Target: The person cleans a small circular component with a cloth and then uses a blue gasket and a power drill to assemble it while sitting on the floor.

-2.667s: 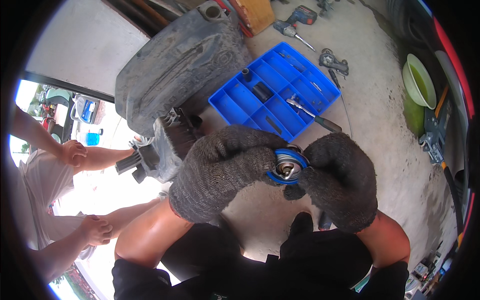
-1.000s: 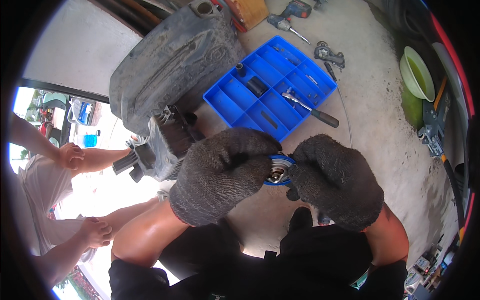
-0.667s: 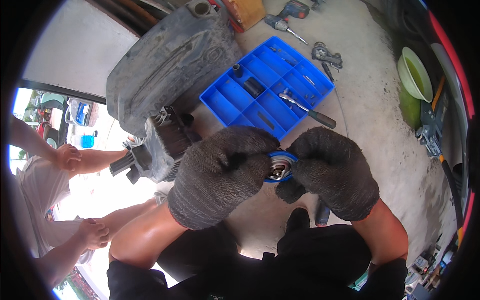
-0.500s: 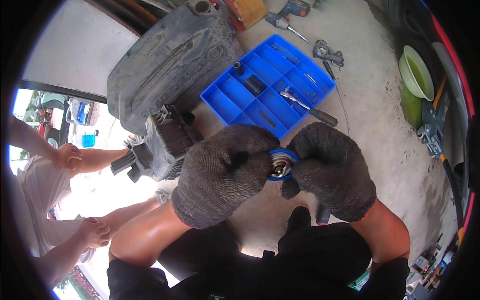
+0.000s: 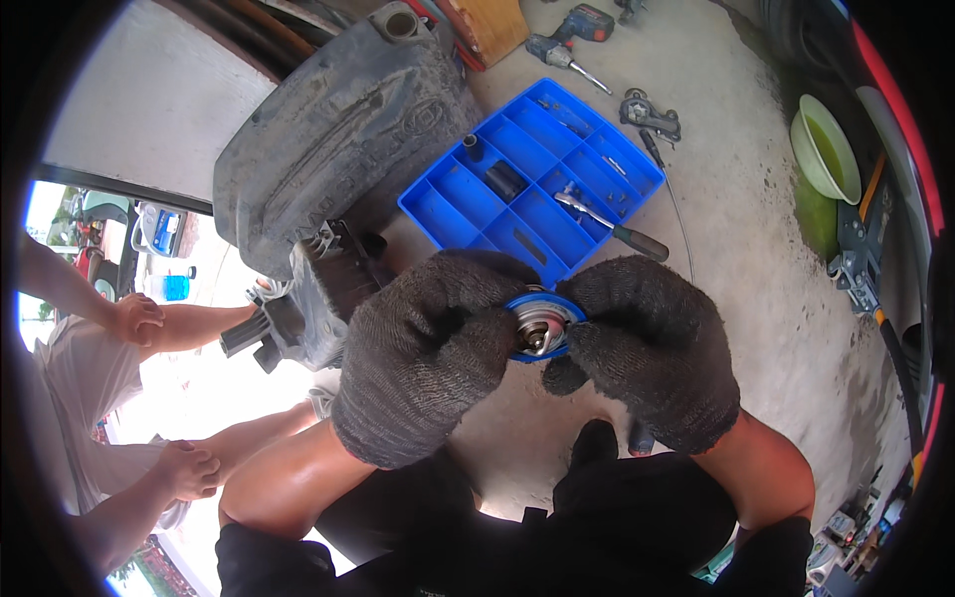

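Gripping a small round part point(image 5: 538, 326) with a blue ring and metal centre, both gloved hands are meeting over the concrete floor point(image 5: 756, 259). The left hand point(image 5: 428, 358) is curling around the part's left edge, its fingers hiding much of the ring; the right hand point(image 5: 652, 353) is pinching the right edge. Lying just beyond the hands, a blue tray point(image 5: 532, 184) with compartments is holding a ratchet point(image 5: 607, 224) and small sockets. A dark fuel tank point(image 5: 338, 129) is resting to the tray's left, a black machine part point(image 5: 308, 298) below it. A drill point(image 5: 572, 35) and green bowl point(image 5: 826, 149) are sitting farther off. Another person's hands point(image 5: 134, 318) are showing at the left.
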`<state>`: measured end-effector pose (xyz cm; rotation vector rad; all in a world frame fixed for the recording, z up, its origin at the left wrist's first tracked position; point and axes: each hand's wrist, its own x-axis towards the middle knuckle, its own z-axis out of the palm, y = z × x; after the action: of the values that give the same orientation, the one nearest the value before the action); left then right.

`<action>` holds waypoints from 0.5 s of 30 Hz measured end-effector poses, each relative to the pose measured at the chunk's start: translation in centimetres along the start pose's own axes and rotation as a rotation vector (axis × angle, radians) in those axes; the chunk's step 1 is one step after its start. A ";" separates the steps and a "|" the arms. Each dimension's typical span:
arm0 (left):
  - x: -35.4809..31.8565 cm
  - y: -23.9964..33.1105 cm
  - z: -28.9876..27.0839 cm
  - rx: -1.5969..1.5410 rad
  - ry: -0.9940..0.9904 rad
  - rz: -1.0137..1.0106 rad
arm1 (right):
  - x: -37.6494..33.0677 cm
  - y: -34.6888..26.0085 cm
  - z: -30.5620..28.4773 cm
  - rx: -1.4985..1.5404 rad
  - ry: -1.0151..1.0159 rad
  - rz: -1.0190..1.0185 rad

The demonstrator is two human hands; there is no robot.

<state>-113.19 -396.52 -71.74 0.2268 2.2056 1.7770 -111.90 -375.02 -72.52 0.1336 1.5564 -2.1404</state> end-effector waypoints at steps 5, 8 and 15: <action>-0.1 -1.2 0.4 -0.295 0.012 0.030 | 0.2 0.1 -0.6 -0.055 0.020 -0.026; 0.3 -1.4 0.1 -0.189 -0.152 0.147 | 0.1 -0.3 -0.7 -0.075 0.022 -0.068; 1.1 -0.6 -1.1 0.303 -0.317 0.432 | 0.1 0.0 -0.9 -0.053 -0.051 -0.140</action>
<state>-114.55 -397.38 -72.26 1.0440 2.2906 1.4459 -112.14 -374.27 -72.86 -0.0492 1.6343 -2.1879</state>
